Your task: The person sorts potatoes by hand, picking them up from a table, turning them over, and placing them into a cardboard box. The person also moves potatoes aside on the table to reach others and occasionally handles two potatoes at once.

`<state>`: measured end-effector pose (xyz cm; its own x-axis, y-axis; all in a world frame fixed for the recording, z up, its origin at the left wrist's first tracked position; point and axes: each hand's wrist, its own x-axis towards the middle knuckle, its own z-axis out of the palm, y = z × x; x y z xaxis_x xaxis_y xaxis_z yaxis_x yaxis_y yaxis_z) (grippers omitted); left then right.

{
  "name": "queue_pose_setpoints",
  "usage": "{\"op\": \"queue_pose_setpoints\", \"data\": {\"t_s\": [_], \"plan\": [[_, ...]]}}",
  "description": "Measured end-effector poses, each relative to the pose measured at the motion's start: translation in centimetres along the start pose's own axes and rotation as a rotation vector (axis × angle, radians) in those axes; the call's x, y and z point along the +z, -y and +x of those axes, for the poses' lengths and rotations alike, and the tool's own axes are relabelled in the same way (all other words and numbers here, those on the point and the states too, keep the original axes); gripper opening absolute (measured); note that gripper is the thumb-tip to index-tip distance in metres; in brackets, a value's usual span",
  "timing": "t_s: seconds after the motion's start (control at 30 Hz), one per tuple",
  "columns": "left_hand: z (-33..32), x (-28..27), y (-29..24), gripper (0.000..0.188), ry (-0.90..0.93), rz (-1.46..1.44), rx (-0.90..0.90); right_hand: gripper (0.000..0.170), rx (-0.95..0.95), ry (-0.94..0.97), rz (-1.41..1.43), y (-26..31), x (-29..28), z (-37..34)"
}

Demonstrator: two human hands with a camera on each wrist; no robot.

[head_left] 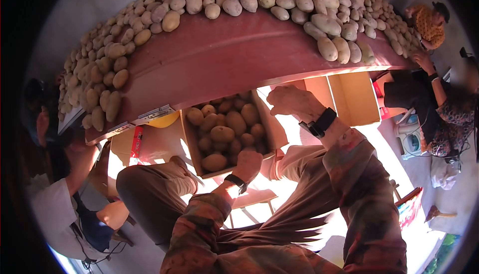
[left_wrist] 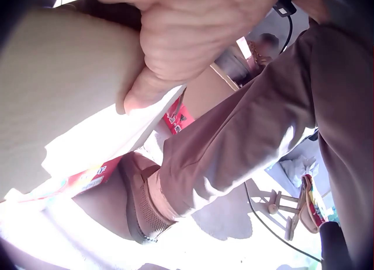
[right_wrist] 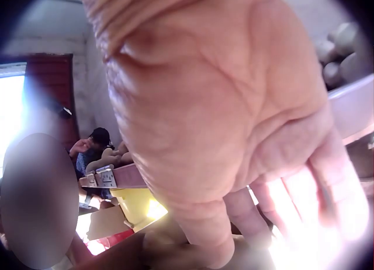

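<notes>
A cardboard box (head_left: 272,124) full of potatoes (head_left: 222,134) stands between the person's legs, below the table edge. At its near right corner is the left hand (head_left: 248,166); in the left wrist view that hand (left_wrist: 187,36) grips the edge of the box wall (left_wrist: 64,89), its fingers bent over it. The right hand (head_left: 294,100) is above the box's right flap, near the table's edge. The right wrist view shows this hand (right_wrist: 216,106) palm on, fingers extended and slightly bent, no object visible in it. Glare hides its fingertips partly.
Many potatoes (head_left: 327,24) lie heaped along the far side and both ends of the red table (head_left: 209,49). Another cardboard box (head_left: 353,97) stands right of the right hand. A yellow container (head_left: 164,120) is under the table edge. Other people sit at both sides.
</notes>
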<state>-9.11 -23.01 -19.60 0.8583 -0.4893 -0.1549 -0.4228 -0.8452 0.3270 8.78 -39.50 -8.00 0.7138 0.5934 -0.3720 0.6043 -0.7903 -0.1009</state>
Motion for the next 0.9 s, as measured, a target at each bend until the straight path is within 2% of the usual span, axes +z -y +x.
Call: {"op": "queue_pose_setpoints", "data": {"t_s": [0.07,0.17,0.23,0.27,0.33,0.37,0.4,0.43,0.47,0.5,0.53,0.57,0.6,0.63,0.67,0.73,0.77,0.8,0.83,0.87,0.9], "plan": [[-1.0,-0.1,0.0,0.014,-0.003,0.005,0.005,0.026,0.011,-0.006,0.016,0.0,0.3,0.2],[-2.1,0.1,0.1,0.014,-0.040,0.038,-0.004,0.024,-0.097,-0.115,0.074,-0.8,1.8,0.1],[-1.9,-0.1,0.3,0.013,0.015,0.054,0.003,0.019,-0.469,-0.409,1.082,-2.5,4.2,0.2],[-1.7,-0.4,0.4,0.013,0.073,0.069,0.009,0.019,-0.470,-0.412,1.076,-1.4,2.0,-0.8],[-1.7,-0.2,0.8,0.014,0.120,0.065,0.006,0.016,-0.203,-0.109,0.244,2.8,-4.9,-3.0],[-1.8,-0.5,0.9,0.018,0.172,0.062,0.001,0.016,-0.207,-0.118,0.239,2.9,-4.4,-1.6],[-2.0,-0.9,1.0,0.018,0.160,0.074,-0.001,0.017,-0.300,-0.046,0.059,2.4,-3.2,0.6],[-2.1,-1.9,0.8,0.014,0.238,0.052,-0.008,0.019,-0.386,0.024,-0.127,2.2,-3.2,2.0],[-1.9,-3.8,0.5,0.013,0.312,0.031,-0.015,0.019,-0.383,0.004,-0.143,2.9,-4.8,1.8],[-1.7,-5.7,0.3,0.015,0.422,0.055,-0.048,0.022,-0.286,0.043,-0.078,3.8,-6.0,1.0],[-1.6,-7.1,0.9,0.016,0.446,0.011,-0.064,0.025,-0.187,0.078,-0.014,4.6,-7.0,0.1],[-1.7,-9.2,1.8,0.017,0.381,-0.098,-0.047,0.029,-0.344,-0.298,0.241,3.1,-4.4,-0.2],[-2.1,-11.6,2.3,0.018,0.319,-0.207,-0.026,0.030,-0.268,-0.142,0.114,3.9,-5.9,0.2],[-1.6,-14.6,2.2,0.026,0.311,-0.130,-0.003,0.030,-0.247,-0.085,0.110,4.2,-6.6,0.6],[-0.8,-16.5,2.9,0.029,0.240,-0.178,0.022,0.029,-0.225,-0.025,0.108,4.4,-6.8,1.0],[-0.5,-20.6,4.5,0.028,0.091,-0.672,-0.062,0.029,-0.263,-0.060,0.066,4.4,-7.0,2.4],[-0.2,-22.1,5.4,0.028,0.080,-0.666,-0.054,0.029,-0.304,-0.074,0.041,4.3,-6.6,3.2],[0.1,-23.4,6.4,0.030,0.035,-0.866,-0.103,0.029,-0.302,-0.082,0.031,4.1,-6.1,3.9],[0.4,-24.5,7.3,0.033,-0.010,-1.068,-0.151,0.028,-0.369,-0.222,0.127,4.1,-5.9,4.2],[0.8,-25.2,8.1,0.033,-0.019,-1.067,-0.142,0.026,-0.437,-0.360,0.222,4.0,-5.8,4.6],[1.1,-25.7,8.7,0.033,-0.076,-1.164,-0.183,0.026,-0.435,-0.359,0.211,3.9,-5.5,5.1]]}}
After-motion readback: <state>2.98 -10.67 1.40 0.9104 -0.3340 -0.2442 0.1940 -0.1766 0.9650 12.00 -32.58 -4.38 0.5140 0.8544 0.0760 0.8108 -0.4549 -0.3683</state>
